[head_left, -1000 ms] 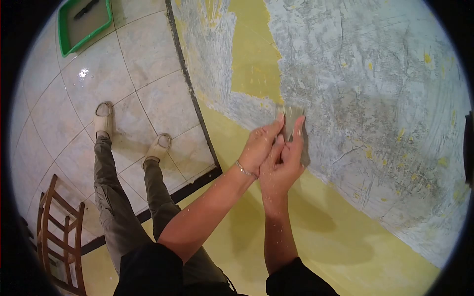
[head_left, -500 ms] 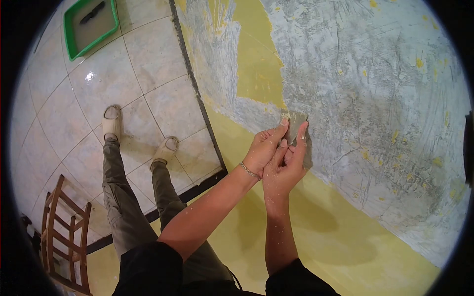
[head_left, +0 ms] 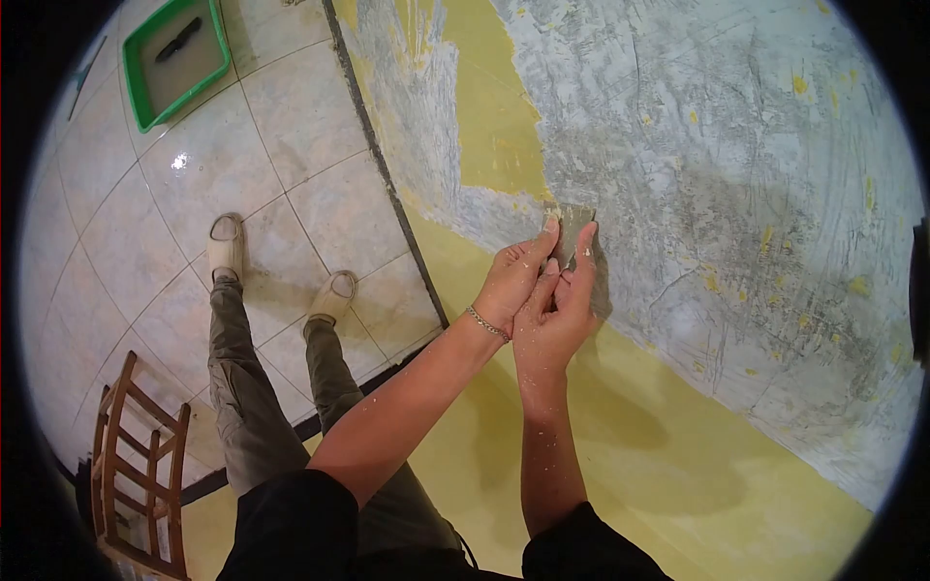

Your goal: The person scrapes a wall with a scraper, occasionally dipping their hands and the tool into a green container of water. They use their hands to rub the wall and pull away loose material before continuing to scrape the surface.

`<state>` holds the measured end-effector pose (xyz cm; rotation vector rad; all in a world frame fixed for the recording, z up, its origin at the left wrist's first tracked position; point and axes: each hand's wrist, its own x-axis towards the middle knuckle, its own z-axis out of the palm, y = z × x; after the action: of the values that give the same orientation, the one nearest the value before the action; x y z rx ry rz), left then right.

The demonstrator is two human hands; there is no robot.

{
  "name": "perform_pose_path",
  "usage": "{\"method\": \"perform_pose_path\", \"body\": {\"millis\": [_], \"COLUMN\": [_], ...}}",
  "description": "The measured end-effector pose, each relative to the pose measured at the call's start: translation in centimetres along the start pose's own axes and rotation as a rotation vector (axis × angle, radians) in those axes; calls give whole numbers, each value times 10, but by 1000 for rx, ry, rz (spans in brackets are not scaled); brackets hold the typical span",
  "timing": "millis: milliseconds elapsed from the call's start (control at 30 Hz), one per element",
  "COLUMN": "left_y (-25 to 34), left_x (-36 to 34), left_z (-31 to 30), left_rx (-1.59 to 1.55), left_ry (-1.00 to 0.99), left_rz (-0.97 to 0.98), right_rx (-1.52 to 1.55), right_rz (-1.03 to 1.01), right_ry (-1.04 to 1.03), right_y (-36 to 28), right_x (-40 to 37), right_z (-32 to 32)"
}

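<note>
A flat grey scraper blade point(head_left: 575, 227) rests against the wall, at the lower edge of a yellow paint patch point(head_left: 502, 126). My left hand point(head_left: 513, 281), with a chain bracelet at the wrist, grips it from the left, thumb along the blade. From the right, my right hand point(head_left: 557, 320) closes on the same scraper with a finger or thumb stretched up its side. The two hands touch each other and hide the handle. Bare grey-white wall point(head_left: 717, 174) lies right of the blade. Small pale flecks cling to both forearms.
A green tray point(head_left: 139, 97) of cloudy water stands on the tiled floor point(head_left: 107, 223), with a dark object point(head_left: 179, 41) in it. A wooden chair or stool point(head_left: 145, 474) is at lower left. Yellow wall point(head_left: 620, 465) continues below the stripped area.
The blade and both hands have shifted slightly up and left in view, still gripping. The floor, tray and chair appear a little lower as the camera has tilted.
</note>
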<state>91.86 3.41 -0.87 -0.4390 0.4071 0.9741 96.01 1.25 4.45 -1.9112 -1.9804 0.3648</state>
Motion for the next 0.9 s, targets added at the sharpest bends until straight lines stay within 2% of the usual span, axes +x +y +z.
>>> {"method": "perform_pose_path", "body": {"millis": [200,300,400,500,633,700,767,833,867,900], "left_y": [-2,9,-5,-5,1,3,6,7,8,5], "left_x": [0,-2,-2,4,-1,-2,-7,-10,-12,-12], "left_z": [-2,7,5,2,-4,-2,-3,8,12,13], "left_rx": [61,112,67,10,98,84,79,-25,-9,13], "left_ry": [4,31,72,1,11,-24,48,68,52,36], "left_rz": [-9,26,-41,54,42,72,44,39,37,28], "right_rx": [-42,-66,-30,-90,-5,-39,-43,-86,-70,-90], "right_rz": [-45,69,-155,-100,95,76,-89,-195,-99,-93], "right_ry": [26,-56,136,69,-18,-4,68,50,12,14], "right_y": [0,-2,13,3,-10,-10,4,-1,-5,-1], "right_x": [1,7,-2,2,-1,2,4,4,3,4], "right_z": [-4,-1,3,-3,-7,-5,7,3,-2,-4]}}
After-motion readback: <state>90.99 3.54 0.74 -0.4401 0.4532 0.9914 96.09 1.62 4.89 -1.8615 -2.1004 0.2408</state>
